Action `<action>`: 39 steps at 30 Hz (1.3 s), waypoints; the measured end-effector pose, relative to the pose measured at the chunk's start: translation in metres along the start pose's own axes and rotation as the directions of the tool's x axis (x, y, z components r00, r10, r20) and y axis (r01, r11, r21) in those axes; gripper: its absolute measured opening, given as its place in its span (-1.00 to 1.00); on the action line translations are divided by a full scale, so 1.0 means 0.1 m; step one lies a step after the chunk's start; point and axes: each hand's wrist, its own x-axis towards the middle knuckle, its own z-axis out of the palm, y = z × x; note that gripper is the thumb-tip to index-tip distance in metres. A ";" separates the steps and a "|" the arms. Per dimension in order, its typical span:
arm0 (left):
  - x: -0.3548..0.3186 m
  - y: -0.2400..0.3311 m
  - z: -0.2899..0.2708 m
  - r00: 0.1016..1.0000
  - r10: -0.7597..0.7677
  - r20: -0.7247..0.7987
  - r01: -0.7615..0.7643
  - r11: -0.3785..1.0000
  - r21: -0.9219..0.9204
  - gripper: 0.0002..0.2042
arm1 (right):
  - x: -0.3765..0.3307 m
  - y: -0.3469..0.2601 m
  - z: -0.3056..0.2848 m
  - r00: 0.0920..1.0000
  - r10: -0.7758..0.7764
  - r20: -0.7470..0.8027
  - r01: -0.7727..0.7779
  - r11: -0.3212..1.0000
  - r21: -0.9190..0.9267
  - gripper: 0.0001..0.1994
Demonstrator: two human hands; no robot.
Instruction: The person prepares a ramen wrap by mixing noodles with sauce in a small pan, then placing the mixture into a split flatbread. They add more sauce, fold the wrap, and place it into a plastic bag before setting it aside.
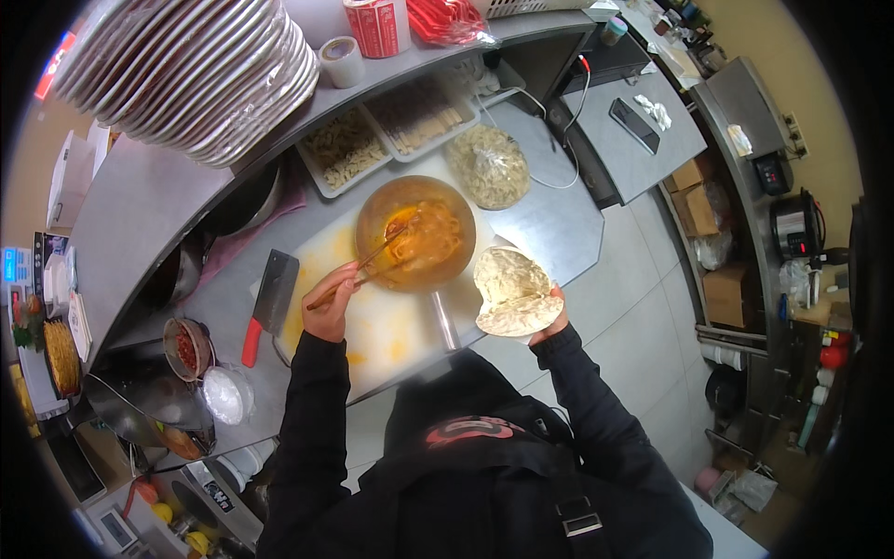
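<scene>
My left hand (pixel 328 306) is closed around a pair of wooden chopsticks (pixel 375 255). Their tips dip into an orange-brown saucy food (pixel 424 235) inside a round metal saucepan (pixel 380 205). The pan's handle (pixel 444 321) points toward me over the cutting board (pixel 382 331). On the right, my right hand (pixel 556 319) grips a split round flatbread (pixel 514 279), held opened out beside the pan. Most of that hand's fingers are hidden behind the bread. A cleaver with a red handle (pixel 251 341) lies left of the board.
Behind the pan are a tray of pale chopped food (pixel 346 149), a tray of sticks (pixel 419 116) and a filled plastic bag (pixel 488 168). Stacked wrapped plates (pixel 214 74) tower on the shelf. A bowl of red food (pixel 189 349) stands left; a phone (pixel 634 126) lies right.
</scene>
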 end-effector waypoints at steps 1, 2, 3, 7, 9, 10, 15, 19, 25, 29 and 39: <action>0.01 -0.04 -0.01 0.999 0.019 -0.050 -0.017 0.999 0.037 -0.79 | -0.01 0.00 -0.02 1.000 0.000 -0.013 0.000 1.000 0.009 -0.41; 0.04 -0.07 -0.02 0.994 0.037 -0.107 -0.029 0.997 0.072 -0.78 | -0.02 0.00 -0.04 1.000 0.000 -0.025 0.000 1.000 0.018 -0.40; 0.08 -0.09 -0.02 0.979 -0.037 -0.200 0.033 0.999 -0.024 -0.77 | -0.03 0.00 -0.06 0.999 0.002 -0.051 -0.002 1.000 0.001 -0.41; 0.22 -0.10 0.06 0.886 -0.240 -0.397 0.116 0.943 -0.311 -0.71 | -0.05 0.00 -0.07 0.991 0.014 -0.132 -0.022 0.998 -0.058 -0.44; 0.23 -0.03 0.16 0.885 -0.230 -0.406 0.098 0.942 -0.320 -0.70 | -0.06 0.01 -0.06 0.990 0.031 -0.139 -0.038 0.998 -0.047 -0.45; 0.22 0.01 0.24 0.894 -0.202 -0.400 0.083 0.952 -0.296 -0.70 | -0.07 0.01 -0.06 0.991 0.042 -0.127 -0.046 0.999 -0.029 -0.46; 0.06 0.16 0.64 0.965 -0.082 -0.248 0.039 0.984 -0.173 -0.72 | -0.08 0.05 -0.01 0.992 0.037 -0.119 -0.041 0.999 -0.029 -0.46; -0.06 0.14 0.69 0.987 -0.085 -0.136 0.069 0.991 -0.118 -0.76 | -0.11 0.04 0.02 0.997 0.052 -0.065 -0.049 0.998 0.035 -0.44; -0.10 -0.03 0.56 0.996 0.052 -0.068 -0.049 0.998 0.042 -0.78 | -0.13 0.03 -0.09 0.991 0.075 -0.109 -0.071 0.997 0.035 -0.44; -0.12 -0.13 0.51 0.984 -0.093 -0.149 0.087 0.995 -0.046 -0.79 | -0.13 0.07 -0.20 0.981 -0.050 -0.190 -0.037 0.903 -0.429 -0.42; -0.31 -0.53 0.22 0.804 -0.533 -0.266 0.270 0.725 -0.634 -0.67 | -0.14 0.05 -0.24 0.998 0.059 -0.029 -0.060 0.997 -0.046 -0.24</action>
